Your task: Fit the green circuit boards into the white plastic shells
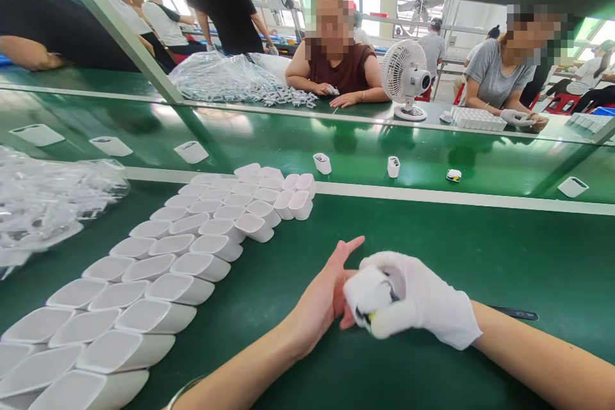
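Note:
My right hand [408, 298], in a white glove, grips a small white plastic part [368, 291] with black and yellow bits showing at its edge. It is slightly smeared by motion. Bare, my left hand [331, 288] is just left of that part, with one finger stretched out and the others partly hidden behind it. Whether the left fingers touch the part I cannot tell. To the left, rows of white plastic cups [175, 243] with rounded corners stand close together on the green work table [269, 359]. Black tweezers [514, 312] lie partly behind my right forearm.
A clear plastic bag [52, 198] lies at the left. Beyond a pale strip [456, 200], several white parts sit spaced along a green belt [269, 141]. Across it are co-workers, a white fan [406, 80] and a bag of small grey parts [235, 80]. A shelf edge hangs overhead.

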Demonstrator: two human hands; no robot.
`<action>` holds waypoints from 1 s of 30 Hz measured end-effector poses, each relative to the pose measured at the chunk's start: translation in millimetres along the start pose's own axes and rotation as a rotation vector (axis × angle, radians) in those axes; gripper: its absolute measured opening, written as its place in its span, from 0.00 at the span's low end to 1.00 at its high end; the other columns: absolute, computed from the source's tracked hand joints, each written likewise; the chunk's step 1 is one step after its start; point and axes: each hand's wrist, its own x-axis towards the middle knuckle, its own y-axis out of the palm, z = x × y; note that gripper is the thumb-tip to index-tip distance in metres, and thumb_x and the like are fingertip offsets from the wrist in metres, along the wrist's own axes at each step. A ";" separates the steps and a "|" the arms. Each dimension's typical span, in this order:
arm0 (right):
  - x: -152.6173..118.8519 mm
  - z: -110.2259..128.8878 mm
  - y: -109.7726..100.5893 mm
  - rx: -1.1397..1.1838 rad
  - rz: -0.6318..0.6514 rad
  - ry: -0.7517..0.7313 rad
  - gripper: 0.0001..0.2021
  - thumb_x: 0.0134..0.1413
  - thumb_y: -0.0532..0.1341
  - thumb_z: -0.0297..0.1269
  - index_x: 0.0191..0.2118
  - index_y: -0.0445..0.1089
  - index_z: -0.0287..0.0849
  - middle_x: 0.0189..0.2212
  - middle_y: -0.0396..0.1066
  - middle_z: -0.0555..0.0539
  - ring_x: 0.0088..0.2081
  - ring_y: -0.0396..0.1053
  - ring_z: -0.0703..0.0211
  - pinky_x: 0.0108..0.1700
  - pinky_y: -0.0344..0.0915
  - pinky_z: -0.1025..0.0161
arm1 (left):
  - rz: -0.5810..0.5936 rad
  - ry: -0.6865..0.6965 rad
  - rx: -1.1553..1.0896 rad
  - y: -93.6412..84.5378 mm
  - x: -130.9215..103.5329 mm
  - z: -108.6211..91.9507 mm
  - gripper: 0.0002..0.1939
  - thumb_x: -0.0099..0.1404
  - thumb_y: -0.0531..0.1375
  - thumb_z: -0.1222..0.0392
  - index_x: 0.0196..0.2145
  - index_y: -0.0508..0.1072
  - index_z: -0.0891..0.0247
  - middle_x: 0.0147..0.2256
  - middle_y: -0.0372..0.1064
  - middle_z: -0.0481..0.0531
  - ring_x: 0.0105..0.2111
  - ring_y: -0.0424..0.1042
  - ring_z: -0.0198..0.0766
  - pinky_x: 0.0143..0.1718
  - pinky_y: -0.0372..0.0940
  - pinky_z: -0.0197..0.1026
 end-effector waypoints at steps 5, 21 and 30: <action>5.7 -7.1 -6.2 -0.015 -0.464 -0.105 0.34 0.28 0.73 0.37 0.47 0.63 0.41 0.42 0.69 0.46 0.44 0.68 0.56 0.48 0.63 0.57 | 0.002 0.035 -0.116 6.8 -1.6 -8.7 0.39 0.45 0.68 0.49 0.54 0.64 0.62 0.48 0.68 0.58 0.45 0.68 0.47 0.47 0.64 0.46; -0.4 -8.3 -1.8 0.005 -0.456 -0.129 0.27 0.28 0.73 0.42 0.40 0.69 0.39 0.36 0.75 0.44 0.41 0.72 0.50 0.47 0.66 0.51 | -0.098 0.130 -0.055 4.0 0.3 -1.1 0.24 0.47 0.66 0.56 0.42 0.76 0.67 0.38 0.76 0.56 0.37 0.73 0.45 0.41 0.68 0.41; -2.5 4.5 -2.5 -0.064 -0.389 -0.090 0.24 0.34 0.71 0.44 0.40 0.67 0.40 0.38 0.74 0.45 0.42 0.71 0.53 0.48 0.66 0.54 | -0.118 0.029 -0.118 3.9 0.8 -6.7 0.23 0.46 0.67 0.55 0.41 0.76 0.67 0.36 0.76 0.55 0.38 0.73 0.44 0.40 0.68 0.39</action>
